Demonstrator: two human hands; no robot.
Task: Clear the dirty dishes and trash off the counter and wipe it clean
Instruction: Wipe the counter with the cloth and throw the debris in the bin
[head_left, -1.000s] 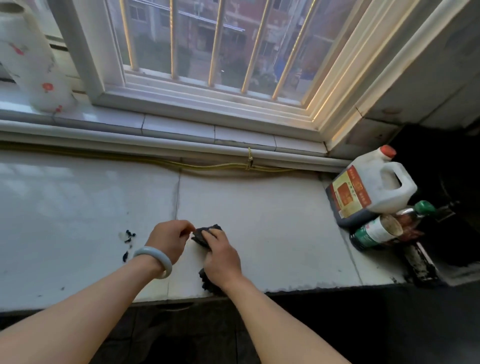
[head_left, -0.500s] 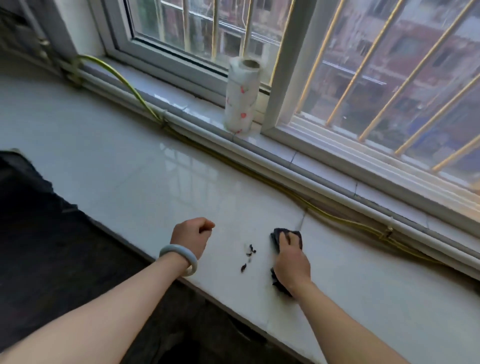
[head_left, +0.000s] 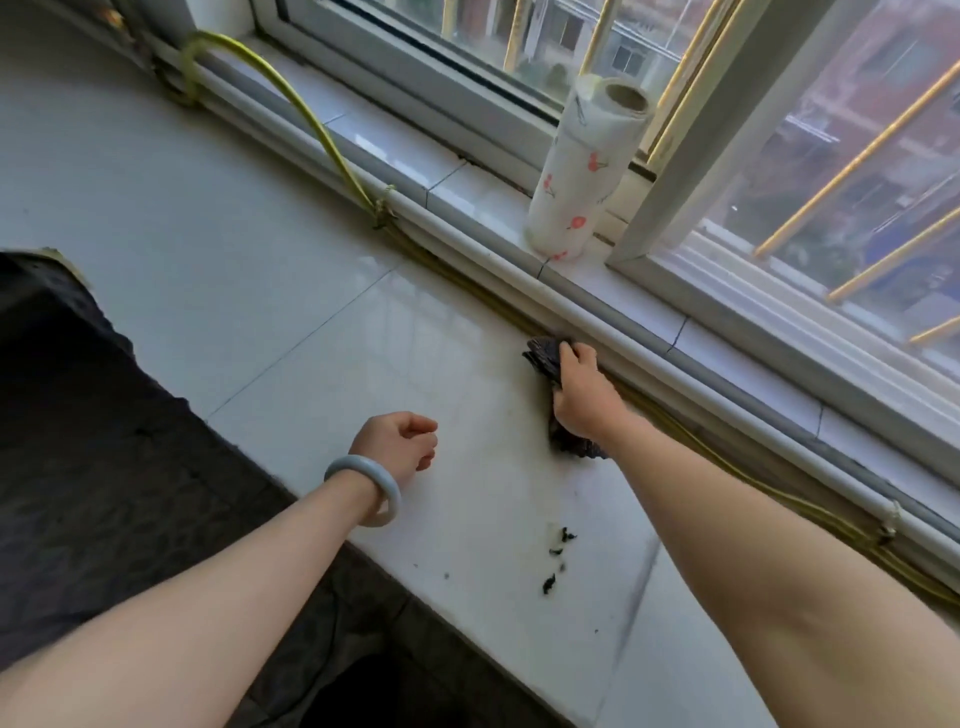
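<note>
Dark, crumpled rag (head_left: 544, 361) sits at the back of your shiny white stone counter (head_left: 234, 270), just beside the long white pipe (head_left: 670, 374), and your right hand (head_left: 579, 397) curls its fingers round it. Your left hand (head_left: 400, 441) rests on the counter, fingers loosely bent, holding nothing. Small black crumbs (head_left: 558, 558) lie near the front edge, apart from the rag.

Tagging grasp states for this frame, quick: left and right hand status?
Left hand: loosely curled, holds nothing visible.
Right hand: grips dark crumpled cloth on white tiled counter.
</note>
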